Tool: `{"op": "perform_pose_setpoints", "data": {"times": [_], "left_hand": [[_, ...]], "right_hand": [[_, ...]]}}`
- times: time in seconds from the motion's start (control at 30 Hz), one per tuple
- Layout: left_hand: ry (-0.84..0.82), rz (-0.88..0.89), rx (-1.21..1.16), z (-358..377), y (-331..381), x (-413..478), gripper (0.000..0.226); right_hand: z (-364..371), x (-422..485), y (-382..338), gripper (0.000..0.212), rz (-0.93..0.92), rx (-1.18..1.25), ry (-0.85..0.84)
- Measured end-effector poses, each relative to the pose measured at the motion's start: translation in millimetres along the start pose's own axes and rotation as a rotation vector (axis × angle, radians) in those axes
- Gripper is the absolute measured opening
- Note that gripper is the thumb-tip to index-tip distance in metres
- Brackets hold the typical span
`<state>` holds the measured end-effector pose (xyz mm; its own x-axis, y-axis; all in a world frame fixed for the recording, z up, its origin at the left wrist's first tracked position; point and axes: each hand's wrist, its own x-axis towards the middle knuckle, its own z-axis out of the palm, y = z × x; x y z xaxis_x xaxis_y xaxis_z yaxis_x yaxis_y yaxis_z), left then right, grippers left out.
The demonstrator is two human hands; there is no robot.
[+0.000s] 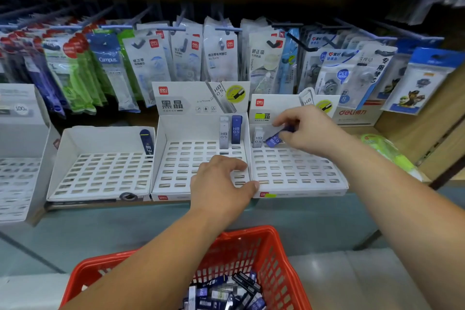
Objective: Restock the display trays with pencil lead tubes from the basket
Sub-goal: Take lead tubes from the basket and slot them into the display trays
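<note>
My right hand (305,131) pinches a blue lead tube (274,139), tilted over the far-left slots of the right tray (302,173). My left hand (221,184), fingers curled, clasps the middle tray (176,166) at its near right corner. The red basket (251,230) sits nearest me.

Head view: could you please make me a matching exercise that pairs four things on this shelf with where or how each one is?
Things: 1 red basket; 2 dark navy tube; 3 tilted blue tube; 4 middle tray.
States: A pinched by the right hand; B holds two upright tubes; C holds loose tubes; D only tube in the left tray.
Pairs: 1-C; 2-D; 3-A; 4-B.
</note>
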<state>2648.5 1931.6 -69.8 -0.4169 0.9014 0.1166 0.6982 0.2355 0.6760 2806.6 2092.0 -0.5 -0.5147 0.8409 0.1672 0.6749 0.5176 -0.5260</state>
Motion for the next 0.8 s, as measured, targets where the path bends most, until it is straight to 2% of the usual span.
{"op": "perform_pose_setpoints", "data": {"times": [0.1,0.2,0.27,0.4,0.47,0.57,0.8], "left_hand": [[-0.003,-0.007,-0.003,0,0,1,0.04],[-0.004,-0.007,0.002,0,1,1,0.041],[-0.006,-0.008,-0.001,-1,1,1,0.042],[-0.023,-0.046,-0.042,-2,3,3,0.035],[-0.029,-0.057,-0.06,-3,3,4,0.03],[-0.017,-0.057,-0.052,-2,4,5,0.026],[0.024,-0.029,0.008,3,4,1,0.029]], "right_hand": [[-6,-7,6,0.021,0.048,-0.191,-0.167],[8,-13,10,0.007,0.099,-0.258,-0.156],[16,-14,11,0.012,0.097,-0.248,-0.116],[13,-12,5,0.003,0.07,0.039,-0.042],[13,-11,4,0.013,0.057,0.202,0.002],[15,-9,2,0.016,0.106,0.394,0.091],[23,-6,15,0.036,0.098,0.463,0.254]]}}
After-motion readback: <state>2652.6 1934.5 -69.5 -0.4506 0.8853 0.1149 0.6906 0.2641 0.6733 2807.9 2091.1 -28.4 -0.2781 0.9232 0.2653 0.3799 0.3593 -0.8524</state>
